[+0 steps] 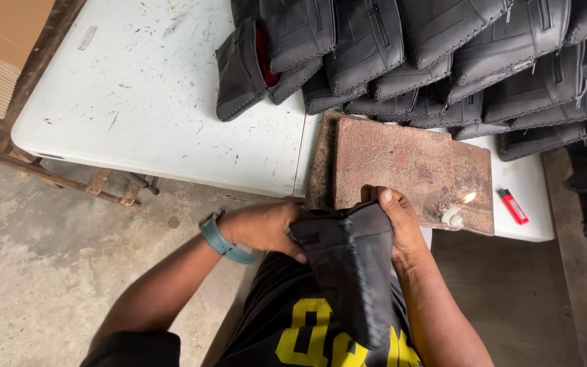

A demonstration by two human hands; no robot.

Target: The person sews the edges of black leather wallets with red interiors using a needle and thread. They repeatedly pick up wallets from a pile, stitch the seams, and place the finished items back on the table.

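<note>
A black stitched leather pouch hangs over my lap, held from both sides near the table edge. My left hand, with a teal watch on the wrist, grips the pouch's upper left corner. My right hand grips its upper right edge, fingers curled over the top. Just right of my right hand a short white candle stub burns with a small flame on a rusty brown metal plate. A red lighter lies on the white table to the right of the plate.
Several finished black stitched pouches are stacked in overlapping rows across the table's far right; one shows a red lining. A wooden frame and cardboard stand at left. Bare concrete floor lies below the table's edge.
</note>
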